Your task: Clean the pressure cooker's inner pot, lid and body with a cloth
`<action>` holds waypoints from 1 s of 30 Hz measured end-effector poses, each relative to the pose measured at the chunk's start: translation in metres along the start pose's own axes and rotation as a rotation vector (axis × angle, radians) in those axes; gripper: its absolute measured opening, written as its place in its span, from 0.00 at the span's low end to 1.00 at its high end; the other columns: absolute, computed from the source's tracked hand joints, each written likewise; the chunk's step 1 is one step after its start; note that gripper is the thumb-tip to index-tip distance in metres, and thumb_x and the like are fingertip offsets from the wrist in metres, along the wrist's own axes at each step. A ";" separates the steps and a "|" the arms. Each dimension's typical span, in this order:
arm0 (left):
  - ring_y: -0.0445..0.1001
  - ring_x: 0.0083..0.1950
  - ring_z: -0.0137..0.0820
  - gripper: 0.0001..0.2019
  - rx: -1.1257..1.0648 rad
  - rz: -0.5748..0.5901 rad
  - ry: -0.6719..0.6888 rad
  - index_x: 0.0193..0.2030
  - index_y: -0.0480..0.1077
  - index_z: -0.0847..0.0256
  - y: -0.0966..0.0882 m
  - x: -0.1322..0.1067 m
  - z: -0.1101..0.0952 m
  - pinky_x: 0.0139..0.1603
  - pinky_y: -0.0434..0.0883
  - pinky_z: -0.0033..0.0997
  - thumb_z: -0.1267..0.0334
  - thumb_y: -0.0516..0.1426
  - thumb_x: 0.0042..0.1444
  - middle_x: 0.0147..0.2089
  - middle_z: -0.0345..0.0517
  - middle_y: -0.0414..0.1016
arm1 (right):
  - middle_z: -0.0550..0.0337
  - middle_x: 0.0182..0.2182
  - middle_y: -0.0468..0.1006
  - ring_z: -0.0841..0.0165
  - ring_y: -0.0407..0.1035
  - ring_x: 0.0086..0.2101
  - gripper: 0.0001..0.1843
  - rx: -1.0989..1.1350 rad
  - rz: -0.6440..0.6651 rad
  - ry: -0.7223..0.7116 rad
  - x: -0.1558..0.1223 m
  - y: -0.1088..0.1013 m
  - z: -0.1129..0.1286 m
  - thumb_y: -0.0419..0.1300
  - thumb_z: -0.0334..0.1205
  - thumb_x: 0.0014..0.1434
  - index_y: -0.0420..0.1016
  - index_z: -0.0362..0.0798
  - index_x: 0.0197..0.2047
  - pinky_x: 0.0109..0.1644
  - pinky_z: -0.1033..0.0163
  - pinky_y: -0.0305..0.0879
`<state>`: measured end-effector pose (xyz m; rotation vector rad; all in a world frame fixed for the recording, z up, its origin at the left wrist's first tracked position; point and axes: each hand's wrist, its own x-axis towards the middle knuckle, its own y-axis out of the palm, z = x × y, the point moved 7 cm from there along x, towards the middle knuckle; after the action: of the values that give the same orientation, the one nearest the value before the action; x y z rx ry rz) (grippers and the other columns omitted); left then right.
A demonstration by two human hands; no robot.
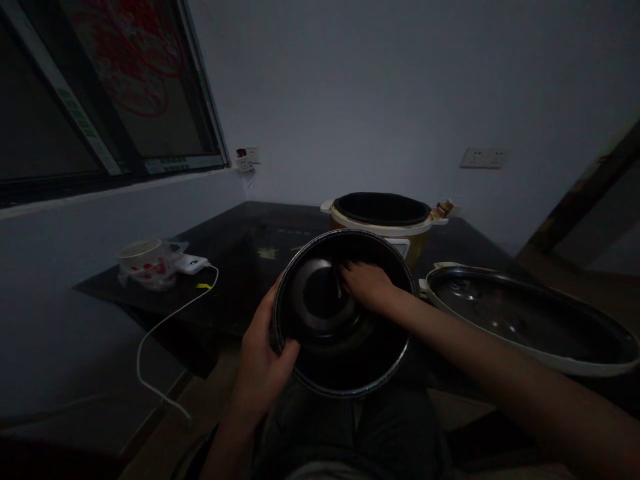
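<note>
I hold a black inner cooking pot [320,373] tilted toward me above my lap. My left hand [260,360] is closed on its near left rim. Inside the pot my right hand [367,285] reaches down with its fingers curled against the inner wall near the bottom; whether it holds a cloth or anything else is too dark to make out. Behind the pot, on the dark table [250,253], stands the cooker body [383,220] without its inner pot.
The cooker lid [525,317] lies inside up on the table at the right. At the left sit a bagged bowl [147,263] and a white charger [193,264] with a cable [160,333] hanging to the floor. Wall sockets [484,158] and a window [100,87] are behind.
</note>
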<state>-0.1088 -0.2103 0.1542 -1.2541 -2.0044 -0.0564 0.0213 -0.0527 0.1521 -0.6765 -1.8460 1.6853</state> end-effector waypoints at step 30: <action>0.65 0.66 0.43 0.34 -0.030 -0.076 -0.082 0.66 0.59 0.59 -0.002 -0.006 0.009 0.67 0.63 0.45 0.73 0.55 0.50 0.65 0.51 0.67 | 0.38 0.62 0.64 0.49 0.59 0.60 0.30 -0.060 0.136 -0.199 -0.031 0.030 0.028 0.55 0.30 0.57 0.63 0.40 0.63 0.57 0.41 0.66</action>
<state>-0.1141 -0.2123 0.1450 -1.2158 -2.1285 -0.0730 0.0244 -0.0918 0.1181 -0.6941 -2.0345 1.8484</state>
